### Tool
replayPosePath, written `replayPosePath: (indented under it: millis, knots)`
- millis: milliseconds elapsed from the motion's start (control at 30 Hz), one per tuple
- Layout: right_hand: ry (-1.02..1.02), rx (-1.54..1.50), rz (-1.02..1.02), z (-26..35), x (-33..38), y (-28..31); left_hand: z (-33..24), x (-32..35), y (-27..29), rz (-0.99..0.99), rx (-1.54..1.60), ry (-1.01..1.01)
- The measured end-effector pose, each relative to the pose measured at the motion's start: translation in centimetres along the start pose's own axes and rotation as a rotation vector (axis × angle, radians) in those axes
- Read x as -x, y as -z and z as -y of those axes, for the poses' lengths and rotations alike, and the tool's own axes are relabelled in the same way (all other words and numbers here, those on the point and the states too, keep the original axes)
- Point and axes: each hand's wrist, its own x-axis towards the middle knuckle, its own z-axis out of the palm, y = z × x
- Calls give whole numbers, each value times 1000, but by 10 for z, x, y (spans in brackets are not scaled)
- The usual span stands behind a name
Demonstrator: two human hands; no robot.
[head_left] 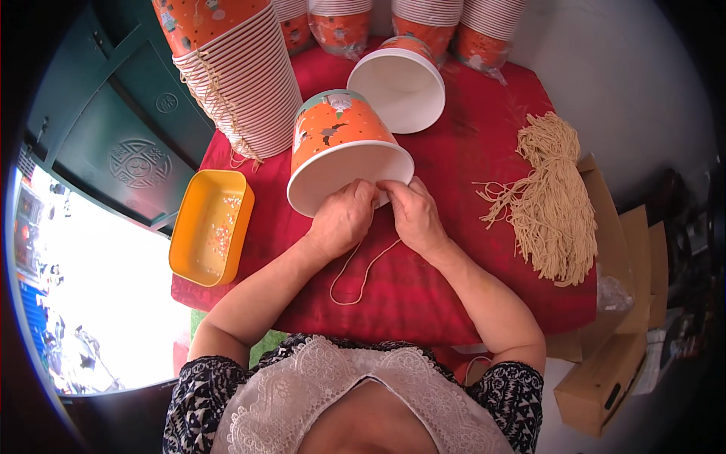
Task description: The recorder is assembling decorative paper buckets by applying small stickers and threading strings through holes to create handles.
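Note:
An orange paper bucket [340, 136] with cartoon prints lies tilted on the red-clothed table, its white open mouth facing me. My left hand [344, 216] and my right hand [416, 216] meet at the near rim, fingers closed in a pinch. A thin beige cord [348, 303] hangs in a loop below them, one side running up to each hand. The fingers hide how the cord meets the rim. Just behind, a second paper bucket [401, 87] lies on its side with its white inside showing.
A tall leaning stack of orange buckets [253, 91] with cords stands at the left. Below it sits a yellow plastic box [181, 234] with small beads. A beige cord bundle [560, 204] lies right, near cardboard boxes [605, 386]. More wrapped bucket stacks [340, 30] line the back.

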Motion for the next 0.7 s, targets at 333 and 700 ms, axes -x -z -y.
replayPosePath:
  millis: [333, 700]
  knots:
    - [12, -45, 91, 2, -3, 7, 1, -1, 0, -21, 29, -36]
    - [37, -77, 62, -1, -3, 1, 3, 0, -3, -10, 20, -60]
